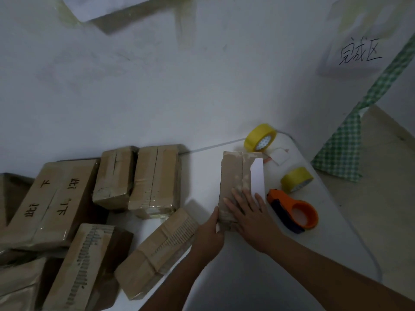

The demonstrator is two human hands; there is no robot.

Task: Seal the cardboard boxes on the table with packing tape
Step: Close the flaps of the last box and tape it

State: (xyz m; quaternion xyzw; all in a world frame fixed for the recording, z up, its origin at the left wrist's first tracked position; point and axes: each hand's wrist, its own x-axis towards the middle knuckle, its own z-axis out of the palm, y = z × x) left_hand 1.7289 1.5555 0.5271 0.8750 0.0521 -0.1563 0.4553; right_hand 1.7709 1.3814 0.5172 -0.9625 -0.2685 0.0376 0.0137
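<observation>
Two hands: left hand (212, 230) gripped box (233, 182) side, right hand (249, 212) flat on top
Axis: lay lengthwise away from fingers
Dispenser (294, 209): just right, probably nearer right hand

— How many cardboard boxes do you count on the tabletop (235, 254)?

— Seven that I can make out. One narrow box (233, 176) stands alone right of centre; the big lettered box (51, 203) sits at the left; two boxes (114, 176) stand side by side in the middle, three more crowd the lower left (157, 250), and the frame's edge hides part of that heap.

— Tape rolls?

— Two yellow ones, the upper roll (260, 138) and the lower roll (296, 179), on the right.

— Dispensers?

— One, orange and dark (294, 209), right of centre.

— Hands?

— Two: the left hand (211, 230), the right hand (251, 212).

— Signs?

— One handwritten paper sign (359, 55), upper right.
</observation>
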